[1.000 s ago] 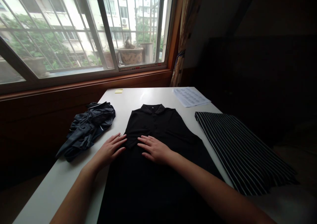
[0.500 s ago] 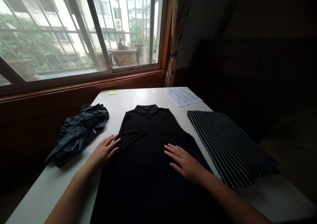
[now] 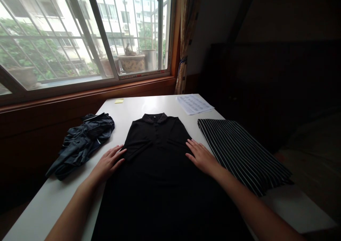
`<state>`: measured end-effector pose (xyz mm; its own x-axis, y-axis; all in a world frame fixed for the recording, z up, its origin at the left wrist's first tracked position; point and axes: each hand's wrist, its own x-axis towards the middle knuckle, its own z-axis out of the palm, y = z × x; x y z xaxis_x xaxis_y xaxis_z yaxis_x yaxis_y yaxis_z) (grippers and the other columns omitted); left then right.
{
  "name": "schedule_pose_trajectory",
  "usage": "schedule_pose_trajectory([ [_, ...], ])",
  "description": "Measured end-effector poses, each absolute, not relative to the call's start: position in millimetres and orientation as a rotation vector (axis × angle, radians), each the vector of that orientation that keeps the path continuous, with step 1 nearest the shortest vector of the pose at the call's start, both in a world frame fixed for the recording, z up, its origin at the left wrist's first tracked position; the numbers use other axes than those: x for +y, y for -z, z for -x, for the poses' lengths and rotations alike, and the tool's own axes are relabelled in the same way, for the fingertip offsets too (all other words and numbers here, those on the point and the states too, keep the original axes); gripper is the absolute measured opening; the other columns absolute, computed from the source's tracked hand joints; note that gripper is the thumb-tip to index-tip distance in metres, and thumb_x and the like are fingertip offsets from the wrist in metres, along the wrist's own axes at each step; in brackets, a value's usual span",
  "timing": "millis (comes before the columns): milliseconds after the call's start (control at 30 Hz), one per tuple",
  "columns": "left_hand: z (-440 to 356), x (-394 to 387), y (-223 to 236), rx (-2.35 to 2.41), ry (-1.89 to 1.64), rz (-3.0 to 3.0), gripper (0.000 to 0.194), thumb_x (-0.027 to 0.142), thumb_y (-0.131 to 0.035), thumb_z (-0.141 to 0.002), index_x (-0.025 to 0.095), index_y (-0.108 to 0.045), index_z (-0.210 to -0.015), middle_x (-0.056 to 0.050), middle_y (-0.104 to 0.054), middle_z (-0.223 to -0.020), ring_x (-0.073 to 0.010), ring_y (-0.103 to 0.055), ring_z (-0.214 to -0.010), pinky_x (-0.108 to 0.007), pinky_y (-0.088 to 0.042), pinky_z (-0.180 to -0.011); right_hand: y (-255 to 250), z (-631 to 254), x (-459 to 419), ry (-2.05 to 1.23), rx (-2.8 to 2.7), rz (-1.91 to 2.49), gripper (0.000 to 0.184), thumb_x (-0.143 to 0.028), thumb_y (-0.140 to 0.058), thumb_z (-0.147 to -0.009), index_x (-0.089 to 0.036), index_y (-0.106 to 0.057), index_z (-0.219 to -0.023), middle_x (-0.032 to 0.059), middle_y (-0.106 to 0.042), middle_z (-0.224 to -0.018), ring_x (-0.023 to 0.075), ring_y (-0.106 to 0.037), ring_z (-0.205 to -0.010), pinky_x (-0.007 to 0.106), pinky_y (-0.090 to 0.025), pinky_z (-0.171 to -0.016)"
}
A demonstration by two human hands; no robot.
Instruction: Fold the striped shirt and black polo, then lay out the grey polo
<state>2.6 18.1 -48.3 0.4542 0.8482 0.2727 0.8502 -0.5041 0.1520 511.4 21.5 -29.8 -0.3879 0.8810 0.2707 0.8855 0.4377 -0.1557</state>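
Observation:
A black polo shirt (image 3: pixel 157 177) lies spread on the white table (image 3: pixel 39 212), its collar at the far end and its short sleeves lying inward over the front. My left hand (image 3: pixel 108 163) rests open at the shirt's left edge, fingertips on the fabric by the sleeve. On the opposite edge my right hand (image 3: pixel 203 156) lies open, palm down, its fingers on the cloth near the right sleeve. The shirt's lower end runs out of view toward me.
Crumpled dark blue clothing (image 3: pixel 82 141) lies at the table's left edge. A folded striped garment (image 3: pixel 242 152) sits to the right. Printed paper sheets (image 3: pixel 194 104) and a yellow sticky note (image 3: pixel 119 100) are at the back, below a barred window (image 3: pixel 117 31).
My right hand has slid outward and away from me, from the shirt's middle to its right edge. My left hand stays at the left edge. The view has shifted slightly.

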Motion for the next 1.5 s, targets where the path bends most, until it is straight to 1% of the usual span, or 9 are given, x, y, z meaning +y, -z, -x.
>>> schedule_pose_trajectory([
  [267,-16,24,39,-1.828,0.593,2.599,0.050,0.049,-0.042,-0.101,0.027,-0.050,-0.146,-0.007,-0.055,-0.147,-0.0271,-0.049,-0.135,-0.049,-0.039,-0.114,44,-512,14,-0.007,-2.366,1.560,0.058,-0.045,-0.039,-0.103,-0.022,-0.037,-0.155,0.0096,-0.036,-0.162,0.0263,-0.027,-0.152,0.052,-0.024,-0.123],
  [467,-32,46,31,-1.865,0.603,2.488,0.050,0.044,-0.053,-0.094,0.022,-0.054,-0.139,-0.012,-0.064,-0.128,-0.0299,-0.057,-0.118,-0.048,-0.042,-0.106,37,-510,-9,0.050,-2.292,1.622,0.052,-0.040,-0.044,-0.101,-0.024,-0.046,-0.150,0.0070,-0.035,-0.162,0.0345,-0.023,-0.151,0.057,-0.031,-0.119],
  [600,-40,60,28,-1.934,0.608,2.454,0.053,0.040,-0.052,-0.092,0.015,-0.053,-0.138,-0.012,-0.064,-0.107,-0.0271,-0.063,-0.096,-0.044,-0.048,-0.095,35,-515,-37,0.115,-2.209,1.680,0.049,-0.037,-0.045,-0.100,-0.023,-0.051,-0.147,0.0097,-0.036,-0.161,0.0366,-0.036,-0.143,0.056,-0.038,-0.115],
  [700,-43,64,22,-2.101,0.561,2.459,0.060,0.042,-0.051,-0.089,0.014,-0.048,-0.142,-0.009,-0.065,-0.100,-0.0252,-0.065,-0.090,-0.038,-0.050,-0.086,34,-522,-58,0.130,-2.155,1.703,0.047,-0.037,-0.047,-0.100,-0.023,-0.052,-0.144,0.0119,-0.040,-0.157,0.0355,-0.048,-0.133,0.055,-0.043,-0.111],
  [900,-40,59,3,-2.455,0.353,2.509,0.076,0.051,-0.053,-0.084,0.012,-0.039,-0.148,-0.003,-0.064,-0.077,-0.0250,-0.065,-0.074,-0.031,-0.045,-0.066,36,-541,-88,-0.118,-1.988,1.782,0.057,-0.041,-0.054,-0.095,-0.028,-0.042,-0.150,0.0133,-0.049,-0.144,0.0309,-0.062,-0.120,0.046,-0.055,-0.099],
  [1067,-35,42,-3,-2.521,0.538,2.548,0.082,0.059,-0.054,-0.078,0.013,-0.043,-0.146,0.001,-0.059,-0.071,-0.0232,-0.061,-0.067,-0.030,-0.042,-0.061,37,-554,-107,-0.378,-1.924,1.861,0.066,-0.043,-0.056,-0.091,-0.028,-0.037,-0.153,0.0129,-0.059,-0.137,0.0302,-0.065,-0.119,0.046,-0.057,-0.098],
  [1200,-29,29,0,-2.503,0.720,2.533,0.081,0.062,-0.056,-0.077,0.016,-0.047,-0.143,0.002,-0.057,-0.076,-0.0198,-0.057,-0.065,-0.029,-0.042,-0.063,35,-559,-111,-0.572,-1.939,1.803,0.054,-0.041,-0.051,-0.093,-0.028,-0.048,-0.146,0.0101,-0.061,-0.142,0.0287,-0.060,-0.129,0.048,-0.051,-0.107],
  [1300,-22,20,3,-2.500,0.800,2.534,0.081,0.062,-0.057,-0.077,0.017,-0.047,-0.143,0.003,-0.056,-0.076,-0.0177,-0.054,-0.062,-0.028,-0.041,-0.062,30,-560,-107,-0.603,-1.892,1.785,0.045,-0.041,-0.049,-0.093,-0.027,-0.060,-0.135,0.0095,-0.064,-0.139,0.0284,-0.061,-0.128,0.047,-0.050,-0.108],
  [1500,-11,-12,3,-2.619,0.945,2.493,0.081,0.065,-0.058,-0.079,0.021,-0.044,-0.146,0.004,-0.052,-0.076,-0.0152,-0.052,-0.061,-0.026,-0.041,-0.058,17,-560,-91,-0.561,-1.909,1.731,0.039,-0.037,-0.048,-0.093,-0.028,-0.067,-0.126,0.0073,-0.069,-0.131,0.0284,-0.065,-0.121,0.047,-0.052,-0.106],
])
